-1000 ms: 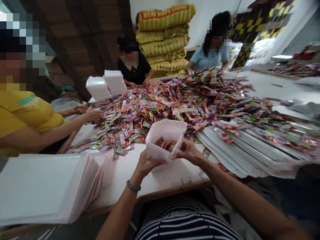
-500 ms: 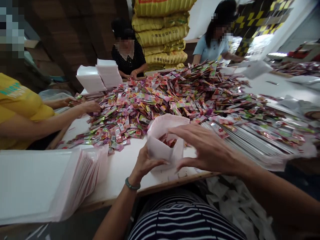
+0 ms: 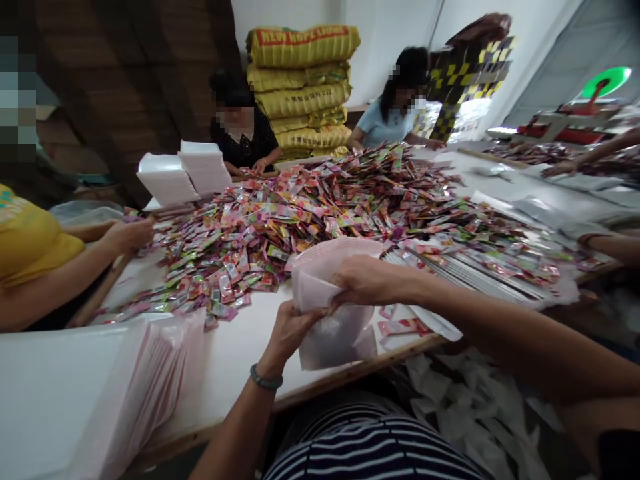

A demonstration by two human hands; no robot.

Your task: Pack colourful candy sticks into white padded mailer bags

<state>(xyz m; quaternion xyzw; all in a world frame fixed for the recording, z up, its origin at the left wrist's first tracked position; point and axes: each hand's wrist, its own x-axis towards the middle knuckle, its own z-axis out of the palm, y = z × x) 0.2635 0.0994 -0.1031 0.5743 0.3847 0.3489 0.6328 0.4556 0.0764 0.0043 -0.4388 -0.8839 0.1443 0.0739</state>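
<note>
A pale pink translucent plastic bag (image 3: 337, 337) stands upright at the table's front edge, something dark showing through its lower part. My left hand (image 3: 295, 327) grips its left side, thumb across the front. On the bag's upper edge, my right hand (image 3: 363, 283) has its fingers closed in a pinch close to the left thumb. Behind the bag spreads a big heap of small colourful printed sachets (image 3: 280, 227). Two or so red-pink sachets (image 3: 403, 327) lie just right of the bag.
Stacked pink-white bags (image 3: 150, 380) lie at the left front, white bag stacks (image 3: 200, 170) at the back left. Flat bags (image 3: 470, 273) are fanned out on the right. A person in yellow (image 3: 37, 247) works at the left; others sit across. Yellow sacks (image 3: 303, 87) are piled behind.
My right hand has gone from spread fingers beside the bag's mouth to a pinch on its edge. The mouth is drawn closed, hiding the sachets inside. The view has shifted slightly.
</note>
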